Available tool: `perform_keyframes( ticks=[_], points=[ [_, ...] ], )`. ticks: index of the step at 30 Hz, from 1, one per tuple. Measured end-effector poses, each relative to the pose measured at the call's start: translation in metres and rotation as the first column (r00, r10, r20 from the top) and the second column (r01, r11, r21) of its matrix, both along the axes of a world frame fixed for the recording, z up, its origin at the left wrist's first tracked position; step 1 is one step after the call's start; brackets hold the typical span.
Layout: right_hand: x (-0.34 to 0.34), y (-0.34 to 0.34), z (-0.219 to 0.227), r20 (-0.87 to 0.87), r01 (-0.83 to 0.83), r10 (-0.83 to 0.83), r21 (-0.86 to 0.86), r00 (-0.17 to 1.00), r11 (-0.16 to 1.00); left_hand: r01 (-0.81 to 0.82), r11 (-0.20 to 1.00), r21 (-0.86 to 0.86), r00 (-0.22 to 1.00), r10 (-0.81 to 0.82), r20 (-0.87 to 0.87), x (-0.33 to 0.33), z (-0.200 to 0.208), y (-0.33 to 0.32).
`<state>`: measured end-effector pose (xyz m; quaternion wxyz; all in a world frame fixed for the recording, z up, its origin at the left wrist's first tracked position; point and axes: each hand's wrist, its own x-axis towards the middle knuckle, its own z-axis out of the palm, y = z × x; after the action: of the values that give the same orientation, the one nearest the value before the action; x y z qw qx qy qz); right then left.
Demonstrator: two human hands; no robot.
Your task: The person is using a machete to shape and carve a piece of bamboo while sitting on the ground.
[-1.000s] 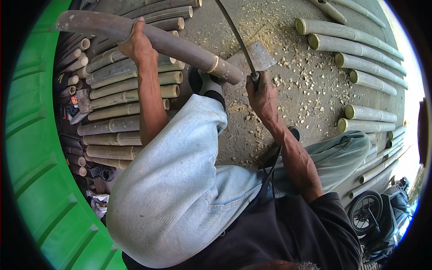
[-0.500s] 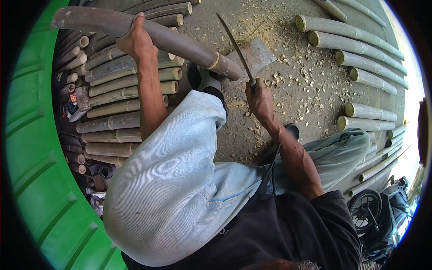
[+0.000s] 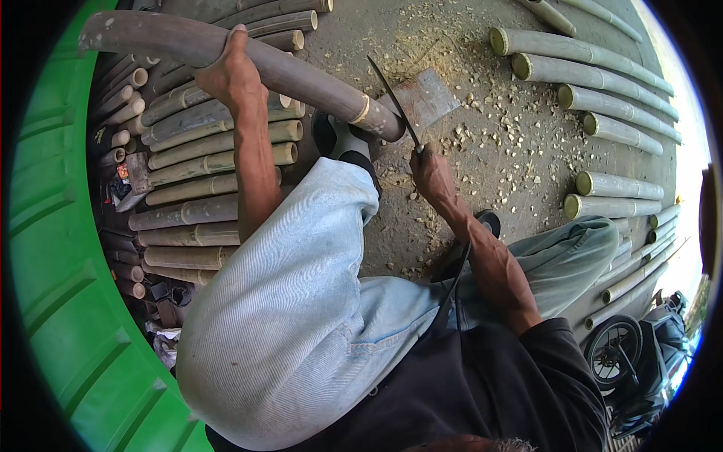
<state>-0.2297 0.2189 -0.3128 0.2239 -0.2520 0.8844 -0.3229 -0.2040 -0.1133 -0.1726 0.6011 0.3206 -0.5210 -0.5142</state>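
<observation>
My left hand (image 3: 235, 74) is wrapped round a thick brown bamboo pole (image 3: 301, 81), which slants from the upper left down to the right. The pole's lower end is close to a flat greyish board (image 3: 426, 98) on the ground, just past my foot. In my right hand (image 3: 432, 172) I grip the handle of a long, dark-bladed machete (image 3: 392, 94). Its blade points up and to the left, beside the lower end of the pole. Whether blade and bamboo touch, I cannot tell. My right fingers close fully round the handle.
Pale wood chips (image 3: 501, 143) litter the ground around the board. Stacked bamboo poles (image 3: 203, 163) lie at the left, and a spaced row of bamboo poles (image 3: 602, 71) at the right. A green ribbed panel (image 3: 56, 248) borders the left. A motorcycle (image 3: 640, 361) stands at the lower right.
The machete and my right hand have come down slightly, the blade tip moving lower and nearer the pole's end. My left hand keeps its grip, and the pole has barely shifted.
</observation>
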Motion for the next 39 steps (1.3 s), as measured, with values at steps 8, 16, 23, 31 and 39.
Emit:
perform_keyframes(
  ticks=[8,16,23,31,39],
  points=[
    [-0.018,0.002,0.018,-0.062,0.047,-0.073,-0.353,0.995,0.934,-0.004,0.998,0.069,0.999,0.001,0.045,0.002,0.005,0.005],
    [-0.004,0.045,-0.055,0.077,-0.028,0.035,-0.097,0.996,0.995,0.010,0.981,0.192,1.000,-0.006,-0.023,0.023,-0.005,-0.010],
    [-0.013,0.020,0.011,-0.059,-0.019,0.009,-0.173,0.998,0.985,-0.100,0.983,0.151,0.994,0.104,-0.019,0.032,0.000,-0.006],
    [0.000,0.016,-0.007,-0.014,-0.034,0.034,-0.010,0.999,0.999,-0.161,0.986,0.045,0.983,0.157,0.093,0.016,0.020,0.025],
    [-0.012,0.011,0.003,-0.140,0.015,-0.075,-0.392,0.987,0.920,-0.121,0.985,0.126,0.991,0.112,0.076,0.020,0.016,0.015]
  ],
)
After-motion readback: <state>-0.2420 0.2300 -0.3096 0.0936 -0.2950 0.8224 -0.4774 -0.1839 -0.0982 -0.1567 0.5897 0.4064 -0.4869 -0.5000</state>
